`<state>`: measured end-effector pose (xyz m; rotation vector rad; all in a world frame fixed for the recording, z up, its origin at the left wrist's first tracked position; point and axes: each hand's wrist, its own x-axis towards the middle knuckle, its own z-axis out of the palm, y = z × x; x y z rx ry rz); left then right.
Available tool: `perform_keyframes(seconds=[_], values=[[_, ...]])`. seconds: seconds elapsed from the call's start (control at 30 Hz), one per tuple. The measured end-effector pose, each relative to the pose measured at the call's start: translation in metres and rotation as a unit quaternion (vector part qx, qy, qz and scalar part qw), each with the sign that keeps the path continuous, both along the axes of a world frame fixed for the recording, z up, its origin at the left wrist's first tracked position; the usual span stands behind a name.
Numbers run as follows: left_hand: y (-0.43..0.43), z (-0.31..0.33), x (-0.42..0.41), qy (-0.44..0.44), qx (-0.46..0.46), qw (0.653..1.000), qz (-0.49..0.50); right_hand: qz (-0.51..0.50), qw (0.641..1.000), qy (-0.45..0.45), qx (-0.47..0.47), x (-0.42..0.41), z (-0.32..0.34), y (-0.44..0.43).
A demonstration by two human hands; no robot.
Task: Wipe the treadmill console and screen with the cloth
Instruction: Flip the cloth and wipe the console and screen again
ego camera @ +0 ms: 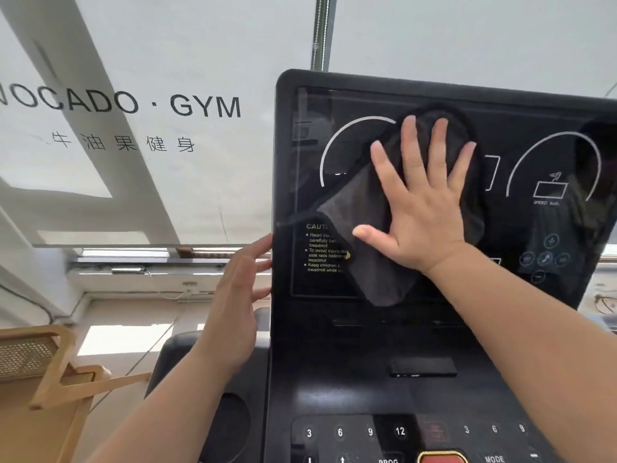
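You're in a gym.
Blind lettering [205, 106] reads "GYM"; treadmill console [350, 345] before you, speed dial [550, 190], number keys [340, 432].

right hand [422, 208] flat on cloth [360, 208] | cloth against screen [541, 155] | left hand [238, 295] beside console edge

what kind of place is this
Very likely a gym. The white blind behind carries "GYM" lettering, and the right hand presses a dark cloth on a treadmill screen with a speed dial, above numbered buttons.
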<state>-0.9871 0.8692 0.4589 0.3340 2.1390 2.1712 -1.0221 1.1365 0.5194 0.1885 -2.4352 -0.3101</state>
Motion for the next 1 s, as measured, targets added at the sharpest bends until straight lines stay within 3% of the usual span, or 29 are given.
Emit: perform_keyframes(seconds=[0.2, 0.33, 0.47, 0.63, 0.77, 0.9, 1.0], values=[[-0.004, -0.002, 0.001, -0.028, 0.037, 0.999, 0.001, -0.044, 0.998, 0.032, -0.032, -0.042, 0.049, -0.063], [0.003, -0.008, 0.004, -0.034, 0.054, 0.997, 0.046, -0.013, 0.999, 0.016, -0.026, -0.040, 0.024, -0.091], [0.007, -0.007, 0.002, -0.028, 0.050, 0.998, 0.040, 0.030, 0.999, 0.015, 0.016, -0.019, -0.008, -0.060], [0.001, -0.008, 0.000, -0.031, 0.052, 0.998, 0.011, -0.113, 0.984, 0.043, -0.134, -0.012, 0.006, -0.011], [0.005, -0.008, 0.003, -0.035, 0.049, 0.998, 0.025, -0.183, 0.949, 0.068, -0.247, -0.037, 0.037, -0.057], [0.006, -0.008, 0.006, -0.039, 0.041, 0.998, 0.026, -0.094, 0.987, 0.034, -0.128, -0.054, 0.040, -0.120], [0.010, -0.008, 0.009, -0.033, 0.032, 0.998, 0.046, -0.038, 0.996, 0.023, -0.082, -0.055, 0.035, -0.120]])
